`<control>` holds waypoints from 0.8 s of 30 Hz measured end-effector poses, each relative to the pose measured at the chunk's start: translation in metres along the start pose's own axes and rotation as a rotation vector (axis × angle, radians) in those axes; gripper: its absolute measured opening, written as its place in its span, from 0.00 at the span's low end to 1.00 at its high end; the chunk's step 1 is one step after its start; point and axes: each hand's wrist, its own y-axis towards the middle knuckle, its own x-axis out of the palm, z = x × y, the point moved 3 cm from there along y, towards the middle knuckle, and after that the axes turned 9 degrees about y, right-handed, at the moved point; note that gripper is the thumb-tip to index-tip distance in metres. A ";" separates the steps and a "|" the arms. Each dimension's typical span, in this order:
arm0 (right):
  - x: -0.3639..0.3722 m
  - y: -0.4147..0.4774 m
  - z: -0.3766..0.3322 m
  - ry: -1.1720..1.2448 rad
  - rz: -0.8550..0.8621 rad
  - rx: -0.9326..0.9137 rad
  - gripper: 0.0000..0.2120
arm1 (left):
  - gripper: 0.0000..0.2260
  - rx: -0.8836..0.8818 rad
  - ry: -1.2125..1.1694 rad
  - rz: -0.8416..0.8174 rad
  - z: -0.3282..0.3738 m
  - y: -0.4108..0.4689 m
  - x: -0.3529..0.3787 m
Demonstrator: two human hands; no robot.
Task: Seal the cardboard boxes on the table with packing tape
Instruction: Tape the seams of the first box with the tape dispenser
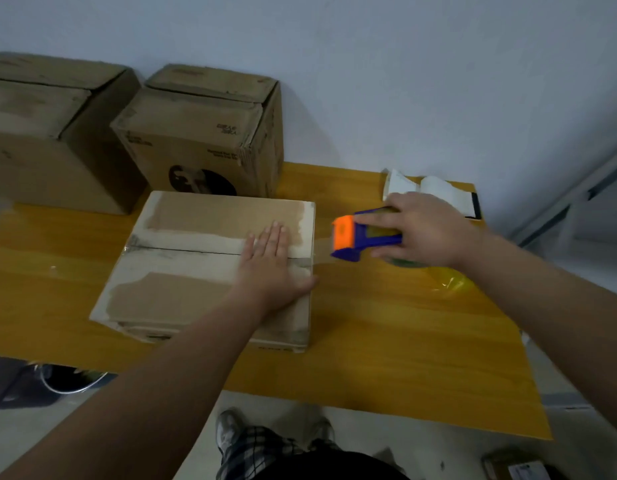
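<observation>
— Where is the box being sealed?

— A flat cardboard box lies on the wooden counter, toward the left half, its flaps closed with the seam running left to right.

— What is the left hand doing?

— The left hand lies flat on the box top near the right end of the seam, fingers stretched out and together, gripping nothing, thumb at the box's right edge.

— And the right hand?

— The right hand is wrapped around a blue and orange tape dispenser, just beside the box's right side, above the counter. It looks blurred.

— Anything else on the counter?

— Two taller boxes stand along the far edge against the wall, closed. White papers lie near the far right corner.
</observation>
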 end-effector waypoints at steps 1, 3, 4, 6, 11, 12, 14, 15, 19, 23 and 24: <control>-0.003 -0.012 0.010 0.001 0.005 0.024 0.31 | 0.48 -0.001 0.009 -0.003 0.001 0.001 0.000; 0.001 -0.027 0.015 -0.002 0.005 0.034 0.30 | 0.48 -0.006 0.020 -0.014 0.001 0.002 0.000; 0.006 -0.029 0.013 -0.015 0.001 0.023 0.30 | 0.47 -0.014 0.018 -0.022 0.001 0.002 0.000; 0.014 -0.028 0.009 -0.052 0.001 0.008 0.30 | 0.45 -0.016 0.025 -0.015 0.004 0.002 -0.004; 0.034 -0.026 0.013 -0.096 -0.032 0.050 0.31 | 0.32 0.094 0.048 0.087 0.031 -0.002 -0.013; 0.037 -0.026 0.013 -0.095 -0.044 0.057 0.31 | 0.31 0.081 0.012 0.069 0.031 -0.001 -0.012; 0.042 -0.027 0.017 -0.078 -0.063 0.069 0.31 | 0.30 0.065 -0.043 0.046 0.028 0.000 -0.009; 0.044 -0.029 0.020 -0.061 -0.068 0.079 0.31 | 0.30 0.065 -0.053 0.044 0.027 0.000 -0.008; 0.050 -0.041 0.026 0.026 -0.024 0.074 0.32 | 0.28 0.065 -0.057 0.046 0.028 -0.001 -0.006; 0.063 -0.031 0.022 -0.021 -0.112 0.105 0.31 | 0.27 0.055 -0.046 0.036 0.028 -0.001 -0.005; 0.066 -0.026 0.018 -0.031 -0.135 0.109 0.30 | 0.27 0.053 -0.039 0.035 0.028 -0.001 -0.004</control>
